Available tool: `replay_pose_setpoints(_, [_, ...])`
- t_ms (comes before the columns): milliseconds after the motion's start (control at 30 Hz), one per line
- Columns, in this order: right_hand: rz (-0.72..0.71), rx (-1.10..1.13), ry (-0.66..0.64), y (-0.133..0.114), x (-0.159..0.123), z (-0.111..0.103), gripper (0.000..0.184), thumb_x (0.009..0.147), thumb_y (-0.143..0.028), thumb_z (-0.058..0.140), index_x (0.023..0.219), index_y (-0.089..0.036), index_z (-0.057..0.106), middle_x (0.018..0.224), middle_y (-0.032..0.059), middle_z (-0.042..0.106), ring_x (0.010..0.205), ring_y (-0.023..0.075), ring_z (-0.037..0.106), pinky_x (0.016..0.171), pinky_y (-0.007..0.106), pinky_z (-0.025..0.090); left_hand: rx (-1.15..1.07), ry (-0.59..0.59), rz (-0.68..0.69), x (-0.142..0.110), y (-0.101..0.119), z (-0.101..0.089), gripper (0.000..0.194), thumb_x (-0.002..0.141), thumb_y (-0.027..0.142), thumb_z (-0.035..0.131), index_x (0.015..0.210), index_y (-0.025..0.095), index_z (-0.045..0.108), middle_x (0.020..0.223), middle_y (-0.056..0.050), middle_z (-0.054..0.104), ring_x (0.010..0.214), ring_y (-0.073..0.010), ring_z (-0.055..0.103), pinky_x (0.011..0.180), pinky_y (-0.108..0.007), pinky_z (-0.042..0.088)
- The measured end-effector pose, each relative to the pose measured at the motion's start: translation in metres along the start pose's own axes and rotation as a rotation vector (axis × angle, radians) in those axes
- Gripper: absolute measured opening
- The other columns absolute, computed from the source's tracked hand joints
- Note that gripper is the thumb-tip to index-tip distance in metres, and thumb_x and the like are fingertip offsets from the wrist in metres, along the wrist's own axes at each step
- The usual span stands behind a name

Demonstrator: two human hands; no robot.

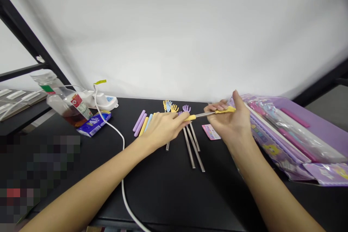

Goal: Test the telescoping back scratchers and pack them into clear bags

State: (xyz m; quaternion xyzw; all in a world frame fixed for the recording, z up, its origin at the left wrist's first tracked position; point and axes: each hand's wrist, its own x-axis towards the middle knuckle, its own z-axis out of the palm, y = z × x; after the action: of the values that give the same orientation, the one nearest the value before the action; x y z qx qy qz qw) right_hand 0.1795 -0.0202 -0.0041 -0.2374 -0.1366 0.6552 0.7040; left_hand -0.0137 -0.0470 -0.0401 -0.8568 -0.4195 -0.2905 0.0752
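A back scratcher with a metal rod (pixel 202 115) is held level between my hands. My left hand (pixel 164 125) grips its yellow handle. My right hand (pixel 231 121) has its fingers curled on the yellow head end, with the thumb raised. Below and between the hands lie several bare metal rods (pixel 193 148) with small hand-shaped heads at their far ends, one of them a purple head (pixel 186 108). Yellow and blue heads (pixel 170 106) show behind my left hand. Beside it lie purple tubes (pixel 139 121), a yellow tube (pixel 143 126) and a blue tube (pixel 148 122), partly hidden.
A pink card (pixel 211 132) lies near my right wrist. To the right sits a purple box (pixel 323 123) with plastic-wrapped packs. On the left are a bottle (pixel 67 99), a blue tissue pack (pixel 95 123), a power strip (pixel 110 101) and a white cable (pixel 123 174) crossing the table.
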Motion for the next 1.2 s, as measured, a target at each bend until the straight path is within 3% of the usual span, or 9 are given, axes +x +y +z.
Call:
replay_pose_setpoints(167, [-0.019, 0.104, 0.025, -0.001, -0.012, 0.003, 0.045, 0.096, -0.041, 0.052, 0.063, -0.023, 0.030, 0.044, -0.0127, 0.015, 0.034, 0.0063, 0.018, 0.036, 0.020, 0.027, 0.171, 0.138, 0.162, -0.003, -0.002, 0.001, 0.033, 0.104, 0.039, 0.041, 0.105, 0.021, 0.068, 0.062, 0.001, 0.063, 0.050, -0.0115, 0.052, 0.048, -0.025, 0.026])
replay_pose_setpoints(400, [-0.139, 0.072, -0.098, -0.004, -0.021, 0.007, 0.045, 0.097, -0.031, 0.050, 0.060, -0.022, 0.026, 0.043, -0.0130, 0.009, 0.036, 0.0062, 0.006, 0.034, 0.021, 0.017, -0.149, 0.208, 0.151, -0.001, 0.011, 0.007, 0.030, 0.103, 0.032, 0.044, 0.106, 0.016, 0.069, 0.053, 0.003, 0.055, 0.044, -0.0085, 0.044, 0.046, -0.023, 0.027])
replay_pose_setpoints(533, [-0.176, 0.047, -0.098, -0.005, -0.021, 0.004, 0.046, 0.097, -0.030, 0.054, 0.061, -0.022, 0.026, 0.044, -0.0132, 0.008, 0.038, 0.0061, 0.004, 0.033, 0.020, 0.016, -0.447, 0.055, 0.032, 0.001, 0.021, 0.004, 0.029, 0.102, 0.033, 0.046, 0.101, 0.015, 0.070, 0.053, 0.007, 0.042, 0.044, -0.0065, 0.033, 0.047, -0.022, 0.026])
replay_pose_setpoints(733, [-0.179, 0.001, -0.095, -0.009, -0.022, 0.002, 0.046, 0.101, -0.031, 0.049, 0.060, -0.022, 0.030, 0.043, -0.0126, 0.010, 0.038, 0.0066, 0.002, 0.033, 0.021, 0.014, -0.868, -0.196, -0.286, 0.009, 0.034, 0.000, 0.042, 0.100, 0.049, 0.046, 0.087, 0.015, 0.068, 0.055, 0.006, 0.034, 0.049, -0.0076, 0.027, 0.045, -0.022, 0.022])
replay_pose_setpoints(867, [-0.124, -0.034, -0.163, -0.009, -0.018, -0.002, 0.048, 0.098, -0.038, 0.054, 0.059, -0.021, 0.032, 0.041, -0.0124, 0.013, 0.037, 0.0064, 0.004, 0.034, 0.021, 0.016, -1.095, -0.430, -0.380, 0.012, 0.030, -0.001, 0.048, 0.097, 0.058, 0.043, 0.096, 0.016, 0.065, 0.051, 0.010, 0.022, 0.042, -0.0076, 0.022, 0.040, -0.022, 0.021])
replay_pose_setpoints(967, [-0.064, -0.100, -0.258, -0.009, -0.011, -0.002, 0.043, 0.090, -0.041, 0.065, 0.061, -0.021, 0.041, 0.042, -0.0117, 0.023, 0.037, 0.0053, 0.019, 0.040, 0.019, 0.029, -1.012, -0.450, -0.340, 0.012, 0.019, -0.006, 0.044, 0.100, 0.055, 0.039, 0.106, 0.018, 0.062, 0.055, 0.009, 0.027, 0.044, -0.0086, 0.026, 0.042, -0.022, 0.026])
replay_pose_setpoints(1067, [-0.042, -0.292, -0.318, -0.017, -0.004, 0.002, 0.029, 0.080, -0.042, 0.075, 0.073, -0.020, 0.057, 0.057, -0.0055, 0.053, 0.050, 0.0076, 0.049, 0.054, 0.022, 0.044, -0.740, -0.321, -0.241, 0.014, 0.006, -0.015, 0.034, 0.103, 0.047, 0.037, 0.116, 0.022, 0.056, 0.057, 0.009, 0.036, 0.048, -0.0095, 0.035, 0.047, -0.022, 0.031])
replay_pose_setpoints(1133, [-0.020, -0.560, -0.342, -0.026, 0.000, 0.003, 0.031, 0.073, -0.044, 0.081, 0.078, -0.019, 0.063, 0.067, -0.0018, 0.063, 0.054, 0.0088, 0.054, 0.052, 0.022, 0.043, -0.593, -0.274, -0.181, 0.017, 0.000, -0.021, 0.029, 0.104, 0.042, 0.036, 0.120, 0.023, 0.050, 0.059, 0.009, 0.045, 0.049, -0.0099, 0.041, 0.051, -0.022, 0.035])
replay_pose_setpoints(1200, [0.020, -0.826, -0.356, -0.036, 0.002, 0.001, 0.035, 0.068, -0.043, 0.086, 0.075, -0.017, 0.064, 0.059, -0.0031, 0.060, 0.045, 0.0064, 0.047, 0.043, 0.021, 0.033, -0.454, -0.251, -0.124, 0.023, -0.003, -0.025, 0.023, 0.103, 0.039, 0.039, 0.119, 0.024, 0.048, 0.066, 0.007, 0.054, 0.052, -0.0106, 0.048, 0.054, -0.023, 0.037])
